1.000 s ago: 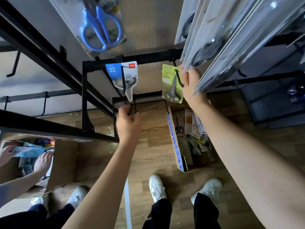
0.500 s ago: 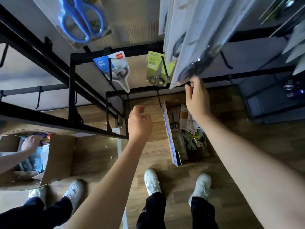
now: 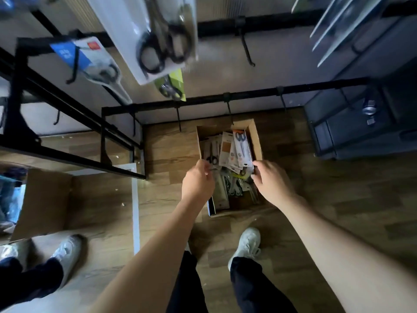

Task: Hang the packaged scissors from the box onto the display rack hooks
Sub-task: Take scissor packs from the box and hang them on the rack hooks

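Both hands [image 3: 198, 182] dropped over box [image 3: 256, 141]; grip unclear, packs blurred.

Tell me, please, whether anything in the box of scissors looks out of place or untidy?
The packaged scissors lie jumbled in the box, overlapping at different angles rather than stacked. Nothing looks spilled or damaged.

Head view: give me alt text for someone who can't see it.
Both hands, left hand and right hand, reach down into an open cardboard box of packaged scissors on the wood floor. Above, the black display rack holds several hung packs and some bare hooks.
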A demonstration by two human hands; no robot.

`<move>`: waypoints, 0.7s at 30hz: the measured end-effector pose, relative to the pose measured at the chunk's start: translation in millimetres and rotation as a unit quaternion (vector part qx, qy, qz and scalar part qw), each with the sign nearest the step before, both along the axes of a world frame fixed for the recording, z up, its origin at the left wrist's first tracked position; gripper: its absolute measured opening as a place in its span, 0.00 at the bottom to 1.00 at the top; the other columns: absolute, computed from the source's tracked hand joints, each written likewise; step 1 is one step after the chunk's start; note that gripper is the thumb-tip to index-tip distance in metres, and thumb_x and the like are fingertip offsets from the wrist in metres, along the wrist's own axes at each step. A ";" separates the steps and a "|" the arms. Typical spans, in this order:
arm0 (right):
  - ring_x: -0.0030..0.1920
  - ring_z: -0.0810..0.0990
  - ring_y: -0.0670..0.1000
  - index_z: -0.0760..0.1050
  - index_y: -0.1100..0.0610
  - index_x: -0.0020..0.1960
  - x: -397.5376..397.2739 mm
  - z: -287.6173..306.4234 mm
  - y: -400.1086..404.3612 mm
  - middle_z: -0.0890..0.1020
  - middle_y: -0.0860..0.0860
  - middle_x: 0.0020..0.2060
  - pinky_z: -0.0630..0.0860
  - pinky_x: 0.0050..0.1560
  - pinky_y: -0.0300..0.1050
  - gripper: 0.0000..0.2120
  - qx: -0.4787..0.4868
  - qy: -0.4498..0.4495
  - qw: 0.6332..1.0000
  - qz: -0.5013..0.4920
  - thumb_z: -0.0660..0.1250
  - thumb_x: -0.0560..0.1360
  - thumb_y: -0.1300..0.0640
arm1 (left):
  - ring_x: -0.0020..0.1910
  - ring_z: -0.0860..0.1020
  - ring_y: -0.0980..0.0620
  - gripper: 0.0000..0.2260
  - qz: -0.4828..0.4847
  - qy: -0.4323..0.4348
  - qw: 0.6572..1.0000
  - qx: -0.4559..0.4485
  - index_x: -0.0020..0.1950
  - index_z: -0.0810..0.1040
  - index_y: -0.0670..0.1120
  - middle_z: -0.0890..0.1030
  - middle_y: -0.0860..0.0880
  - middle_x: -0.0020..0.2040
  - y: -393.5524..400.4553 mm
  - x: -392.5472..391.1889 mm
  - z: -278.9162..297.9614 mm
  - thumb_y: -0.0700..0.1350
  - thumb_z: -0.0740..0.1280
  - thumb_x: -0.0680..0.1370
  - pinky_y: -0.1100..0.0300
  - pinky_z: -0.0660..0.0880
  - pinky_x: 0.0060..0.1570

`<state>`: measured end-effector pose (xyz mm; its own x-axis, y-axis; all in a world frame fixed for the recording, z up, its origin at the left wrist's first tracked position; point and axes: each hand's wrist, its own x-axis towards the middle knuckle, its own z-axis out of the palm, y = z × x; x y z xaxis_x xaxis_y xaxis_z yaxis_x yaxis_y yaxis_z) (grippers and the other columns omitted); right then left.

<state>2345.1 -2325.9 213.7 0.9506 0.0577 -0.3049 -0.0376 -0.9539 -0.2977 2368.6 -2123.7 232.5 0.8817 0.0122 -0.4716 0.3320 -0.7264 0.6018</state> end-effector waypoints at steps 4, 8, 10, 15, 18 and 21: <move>0.61 0.75 0.56 0.70 0.57 0.66 -5.8 -45.4 -15.9 0.77 0.54 0.61 0.73 0.59 0.53 0.18 -0.040 0.038 0.997 0.060 0.63 0.78 0.53 | 0.51 0.79 0.45 0.10 -0.150 0.035 0.987 0.048 0.58 0.75 0.47 0.81 0.47 0.54 -10.5 -10.2 -58.0 0.41 0.63 0.77 0.55 0.76 0.49; 0.63 0.72 0.54 0.69 0.56 0.66 -5.9 -112.3 -17.1 0.76 0.53 0.62 0.70 0.60 0.48 0.17 -0.067 0.062 0.992 0.084 0.61 0.79 0.52 | 0.56 0.77 0.47 0.11 -0.292 0.048 0.948 0.120 0.60 0.75 0.48 0.78 0.48 0.59 -13.3 -4.4 -121.0 0.42 0.62 0.78 0.55 0.72 0.55; 0.64 0.71 0.54 0.69 0.55 0.67 -1.9 -149.0 -15.4 0.75 0.52 0.63 0.69 0.62 0.49 0.18 -0.074 0.077 0.990 0.092 0.61 0.79 0.52 | 0.61 0.74 0.48 0.12 -0.382 0.029 0.907 0.175 0.62 0.75 0.49 0.76 0.48 0.62 -14.1 0.5 -153.3 0.43 0.61 0.79 0.54 0.69 0.60; 0.63 0.72 0.55 0.70 0.55 0.65 12.0 -231.3 -23.1 0.76 0.53 0.62 0.69 0.62 0.50 0.18 -0.110 0.047 0.981 0.156 0.62 0.78 0.51 | 0.66 0.67 0.49 0.14 -0.544 -0.015 0.803 0.242 0.64 0.73 0.51 0.74 0.50 0.64 -15.8 16.3 -237.9 0.45 0.61 0.78 0.54 0.63 0.65; 0.63 0.72 0.55 0.70 0.55 0.66 23.3 -265.0 -33.0 0.75 0.53 0.62 0.69 0.63 0.50 0.18 -0.127 0.044 0.973 0.188 0.62 0.78 0.51 | 0.66 0.68 0.47 0.18 -0.643 -0.013 0.720 0.261 0.67 0.71 0.50 0.74 0.48 0.64 -27.1 24.1 -272.8 0.49 0.62 0.77 0.52 0.62 0.65; 0.62 0.72 0.55 0.69 0.55 0.66 36.1 -291.6 -46.5 0.75 0.53 0.61 0.69 0.62 0.50 0.18 -0.149 0.034 0.968 0.197 0.61 0.78 0.52 | 0.66 0.69 0.45 0.25 -0.750 0.018 0.594 0.291 0.72 0.66 0.50 0.71 0.46 0.67 -47.7 29.8 -298.1 0.53 0.64 0.76 0.52 0.66 0.63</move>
